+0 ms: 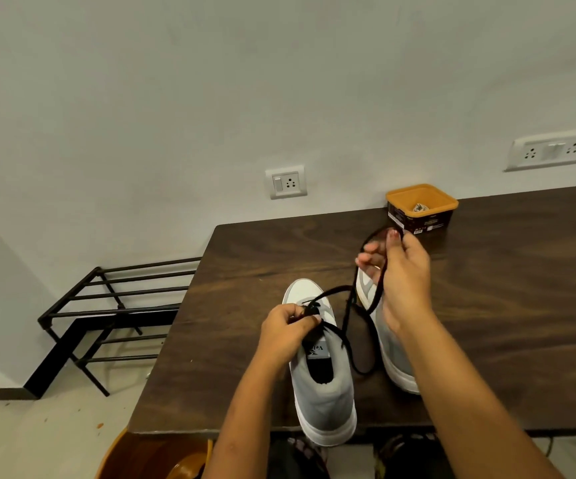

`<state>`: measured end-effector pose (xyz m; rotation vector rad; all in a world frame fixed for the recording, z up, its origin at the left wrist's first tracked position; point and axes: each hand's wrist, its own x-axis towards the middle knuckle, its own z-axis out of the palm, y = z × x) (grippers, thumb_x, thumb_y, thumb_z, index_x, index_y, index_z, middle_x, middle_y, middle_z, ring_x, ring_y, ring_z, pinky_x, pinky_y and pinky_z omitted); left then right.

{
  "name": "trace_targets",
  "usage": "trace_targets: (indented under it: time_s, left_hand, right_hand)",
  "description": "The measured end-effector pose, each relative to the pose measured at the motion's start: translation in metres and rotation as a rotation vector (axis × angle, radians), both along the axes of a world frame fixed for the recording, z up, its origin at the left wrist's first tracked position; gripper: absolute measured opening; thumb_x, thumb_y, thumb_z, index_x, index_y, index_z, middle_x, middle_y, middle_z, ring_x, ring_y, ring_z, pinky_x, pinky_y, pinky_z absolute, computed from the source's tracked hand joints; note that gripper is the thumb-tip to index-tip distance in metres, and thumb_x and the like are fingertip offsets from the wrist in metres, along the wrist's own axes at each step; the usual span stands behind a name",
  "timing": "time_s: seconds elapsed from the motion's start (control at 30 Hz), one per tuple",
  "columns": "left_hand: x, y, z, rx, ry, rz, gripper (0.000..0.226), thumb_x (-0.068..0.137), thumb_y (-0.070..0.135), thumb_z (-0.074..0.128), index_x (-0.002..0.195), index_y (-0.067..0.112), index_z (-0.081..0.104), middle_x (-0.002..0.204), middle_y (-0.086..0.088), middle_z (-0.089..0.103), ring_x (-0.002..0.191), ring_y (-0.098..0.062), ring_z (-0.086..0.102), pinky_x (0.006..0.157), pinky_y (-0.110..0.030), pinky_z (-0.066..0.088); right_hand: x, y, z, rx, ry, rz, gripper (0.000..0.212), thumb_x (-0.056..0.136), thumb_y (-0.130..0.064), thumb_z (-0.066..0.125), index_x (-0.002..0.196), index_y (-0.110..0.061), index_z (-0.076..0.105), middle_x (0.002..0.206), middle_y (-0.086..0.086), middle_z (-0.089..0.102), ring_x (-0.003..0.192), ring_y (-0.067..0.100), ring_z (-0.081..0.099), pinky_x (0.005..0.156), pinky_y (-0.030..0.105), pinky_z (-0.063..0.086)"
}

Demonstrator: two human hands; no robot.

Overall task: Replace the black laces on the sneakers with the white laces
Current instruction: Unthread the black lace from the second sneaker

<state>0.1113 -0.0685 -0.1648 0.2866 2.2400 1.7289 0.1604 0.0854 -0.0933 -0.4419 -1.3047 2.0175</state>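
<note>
Fingers of the left hand pinch the black lace at the eyelets of the near sneaker. Right hand, raised beyond and right of that sneaker, grips a loop of the same lace. Second sneaker stands just right of it.

sneakers crowd front — tub behind

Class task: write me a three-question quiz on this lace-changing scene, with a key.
1. True or false: the left hand and the right hand both hold the black lace.
2. The orange tub stands: A) near the far edge of the table; B) on the floor; C) on a chair.
3. How many sneakers are on the table?
Key: 1 true; 2 A; 3 two.
</note>
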Motion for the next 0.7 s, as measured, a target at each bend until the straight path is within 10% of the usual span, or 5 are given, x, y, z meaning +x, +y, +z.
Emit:
trace_targets:
  time_s: [0.13,0.3,0.7]
  left_hand:
    - [0.0,0.0,0.003,0.119,-0.088,-0.025,0.037,0.085,-0.013,0.052,0.062,0.013,0.064,0.064,-0.004,0.063,0.066,-0.015,0.061,0.061,-0.022,0.053]
    - [0.002,0.008,0.001,0.046,0.001,0.078,0.022,0.085,-0.009,0.055,0.076,0.01,0.063,0.08,-0.013,0.065,0.08,-0.022,0.061,0.084,-0.04,0.052]
    - [0.02,0.013,-0.005,-0.135,0.397,0.268,0.022,0.089,0.005,0.056,0.091,0.027,0.055,0.071,0.008,0.063,0.068,-0.006,0.06,0.059,-0.018,0.046]
  right_hand:
    - [0.007,0.002,-0.014,0.692,-0.593,0.093,0.063,0.098,-0.015,0.05,0.152,-0.019,0.019,0.153,0.005,0.03,0.139,0.023,0.031,0.109,0.033,0.03]
    - [0.022,-0.032,-0.056,1.01,-0.483,0.174,0.044,0.09,-0.007,0.057,0.131,-0.022,0.053,0.128,0.001,0.054,0.121,0.018,0.05,0.1,0.022,0.036]
    - [0.006,-0.042,-0.084,1.032,-0.527,0.183,0.032,0.094,-0.018,0.052,0.124,-0.026,0.059,0.122,-0.001,0.056,0.115,0.018,0.05,0.1,0.032,0.041]
